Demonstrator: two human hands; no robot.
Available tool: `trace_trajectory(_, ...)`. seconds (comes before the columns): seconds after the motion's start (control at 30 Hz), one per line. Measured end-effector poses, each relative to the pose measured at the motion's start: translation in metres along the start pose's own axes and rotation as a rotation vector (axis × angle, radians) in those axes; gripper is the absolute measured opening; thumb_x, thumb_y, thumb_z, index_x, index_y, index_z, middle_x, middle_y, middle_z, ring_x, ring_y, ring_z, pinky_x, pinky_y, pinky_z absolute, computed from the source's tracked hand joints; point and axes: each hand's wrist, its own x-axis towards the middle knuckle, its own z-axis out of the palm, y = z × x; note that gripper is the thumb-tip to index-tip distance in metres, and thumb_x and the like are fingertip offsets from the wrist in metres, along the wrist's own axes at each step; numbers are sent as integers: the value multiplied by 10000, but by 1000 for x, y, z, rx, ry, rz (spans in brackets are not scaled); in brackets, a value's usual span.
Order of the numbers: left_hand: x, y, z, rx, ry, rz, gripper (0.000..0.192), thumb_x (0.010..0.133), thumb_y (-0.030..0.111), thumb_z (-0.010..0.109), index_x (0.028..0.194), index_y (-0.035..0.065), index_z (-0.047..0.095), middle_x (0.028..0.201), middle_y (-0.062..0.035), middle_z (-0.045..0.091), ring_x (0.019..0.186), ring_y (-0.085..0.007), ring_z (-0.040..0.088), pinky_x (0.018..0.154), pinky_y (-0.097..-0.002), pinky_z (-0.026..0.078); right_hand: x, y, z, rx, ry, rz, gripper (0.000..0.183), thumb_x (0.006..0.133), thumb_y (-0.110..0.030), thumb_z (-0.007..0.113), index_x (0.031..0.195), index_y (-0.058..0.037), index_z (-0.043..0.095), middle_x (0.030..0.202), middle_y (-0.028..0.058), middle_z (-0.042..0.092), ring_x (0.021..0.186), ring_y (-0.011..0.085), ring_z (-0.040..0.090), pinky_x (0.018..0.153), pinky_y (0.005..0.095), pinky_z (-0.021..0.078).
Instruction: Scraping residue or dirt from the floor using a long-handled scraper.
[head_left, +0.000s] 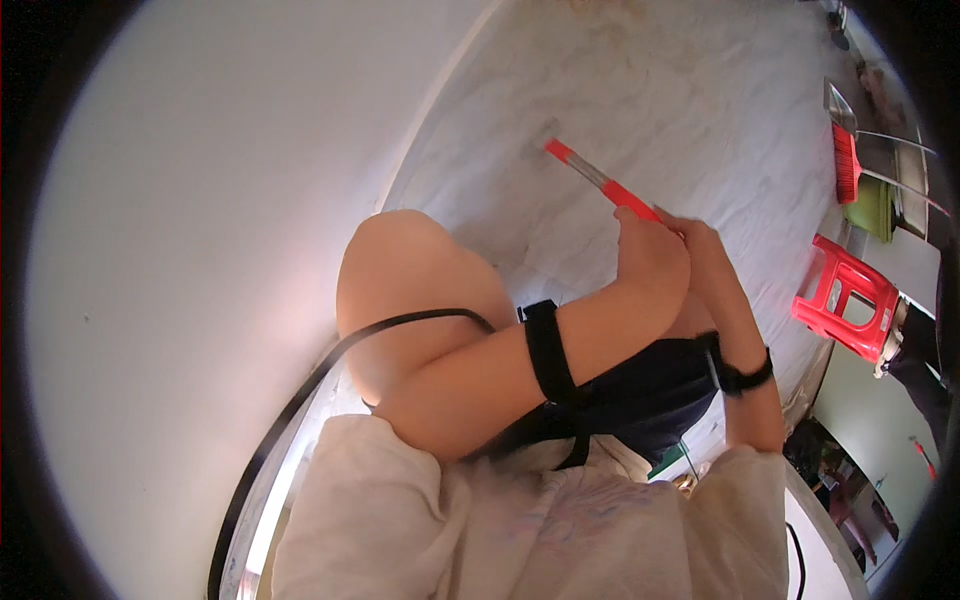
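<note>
A red and silver rod-like tool (600, 178) slants over the pale marbled floor, its red tip up and to the left. My left hand (651, 244) is closed around its red lower part. Against it, my right hand (690, 229) grips the same tool near its lower end, fingers partly hidden behind the left hand. What the tool's hidden end looks like I cannot tell. Black straps circle both forearms, and my bare knee (412, 262) is bent below the left arm.
A smooth white wall (187, 225) runs along the left, with a black cable (285, 420) curving past my knee. At the right stand a red plastic stool (851, 300), a red-bristled broom (846, 163) and a green bin (870, 210). Part of a person in dark trousers (919, 360) shows beside the stool.
</note>
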Motion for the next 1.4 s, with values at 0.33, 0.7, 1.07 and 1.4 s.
trace_trajectory(0.33,1,-20,-17,141,-18,-88,231,704,139,542,925,91,590,798,-42,598,760,-205,548,709,-400,315,23,-48,-16,-184,-67,204,285,742,-222,530,983,-75,567,819,213,579,831,341,551,695,399,440)
trace_trajectory(0.7,5,-13,-26,129,-209,-83,253,734,155,519,968,97,596,790,-33,597,765,-218,541,791,-459,294,37,-17,-17,-273,-8,-41,306,766,-223,508,1050,-117,549,781,166,599,697,291,583,648,358,451)
trace_trajectory(1.07,5,-18,-14,-13,-311,43,210,736,198,512,876,109,642,837,-74,624,803,-218,578,736,-437,322,63,-75,-35,-303,-215,258,341,786,-262,483,1087,-106,518,748,148,600,552,270,568,544,343,466)
trace_trajectory(1.4,47,-12,-37,367,282,-198,178,723,160,525,841,104,645,736,-48,618,724,-197,576,719,-356,380,77,-108,-58,83,-269,73,428,759,-174,499,1151,-12,437,1034,120,503,609,247,573,522,292,453)
